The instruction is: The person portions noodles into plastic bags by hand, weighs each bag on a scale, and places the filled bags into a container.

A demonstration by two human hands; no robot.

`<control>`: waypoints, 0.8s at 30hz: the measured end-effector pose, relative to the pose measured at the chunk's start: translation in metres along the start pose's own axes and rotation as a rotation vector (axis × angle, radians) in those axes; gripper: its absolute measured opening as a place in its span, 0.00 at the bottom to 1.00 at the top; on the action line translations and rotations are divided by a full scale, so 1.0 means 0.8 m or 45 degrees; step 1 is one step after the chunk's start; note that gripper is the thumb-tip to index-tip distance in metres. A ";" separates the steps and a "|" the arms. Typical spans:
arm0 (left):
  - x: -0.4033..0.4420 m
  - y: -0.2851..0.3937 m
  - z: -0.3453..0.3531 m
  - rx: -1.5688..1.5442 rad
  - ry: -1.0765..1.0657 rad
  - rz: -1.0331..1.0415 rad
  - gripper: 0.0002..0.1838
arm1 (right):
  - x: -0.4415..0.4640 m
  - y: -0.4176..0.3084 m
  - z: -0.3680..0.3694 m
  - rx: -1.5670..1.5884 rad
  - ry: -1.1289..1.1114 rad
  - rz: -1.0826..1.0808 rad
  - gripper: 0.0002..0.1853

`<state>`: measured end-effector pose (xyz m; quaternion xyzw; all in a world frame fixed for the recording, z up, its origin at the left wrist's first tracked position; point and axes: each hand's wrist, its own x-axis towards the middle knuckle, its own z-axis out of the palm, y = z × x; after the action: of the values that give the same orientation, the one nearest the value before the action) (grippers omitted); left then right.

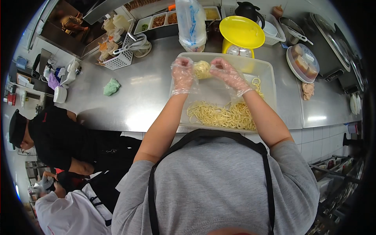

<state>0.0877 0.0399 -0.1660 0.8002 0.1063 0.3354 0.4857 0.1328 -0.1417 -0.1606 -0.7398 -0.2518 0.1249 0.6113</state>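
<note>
Noodle bundle [202, 70] sits between our left hand [183, 74] and right hand [230, 75], our grip pinched on both sides, above the plastic tub [213, 92], where we should support it evenly against spilling.

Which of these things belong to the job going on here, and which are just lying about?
Seemingly in the job:
held noodle bundle
loose noodles
clear tub
probably the yellow scale, standing close behind

Apparently just lying about:
crumpled green cloth or bag
dome-lidded container
black jug
</note>
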 end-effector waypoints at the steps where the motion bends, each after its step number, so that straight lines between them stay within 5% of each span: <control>1: 0.001 -0.005 0.001 0.001 0.001 0.002 0.09 | 0.002 0.001 -0.005 0.001 0.000 -0.002 0.18; 9: 0.094 0.089 -0.029 0.147 0.318 0.589 0.25 | 0.000 -0.012 -0.014 -0.061 -0.037 0.233 0.20; 12: 0.165 0.124 -0.040 0.134 0.235 0.727 0.29 | -0.005 0.006 -0.005 -0.310 -0.162 0.012 0.19; 13: 0.186 0.127 -0.042 0.133 0.231 0.735 0.29 | -0.006 0.008 -0.005 -0.307 -0.154 0.009 0.19; 15: 0.217 0.133 -0.045 0.290 -0.195 0.416 0.29 | -0.006 0.009 -0.006 -0.433 -0.227 -0.202 0.19; 24: 0.239 0.170 -0.043 0.624 -0.172 0.772 0.19 | 0.000 0.017 -0.011 -0.451 -0.245 -0.040 0.18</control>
<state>0.1882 0.0902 0.0422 0.9079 -0.0900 0.3747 0.1651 0.1400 -0.1506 -0.1717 -0.8163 -0.3385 0.1394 0.4467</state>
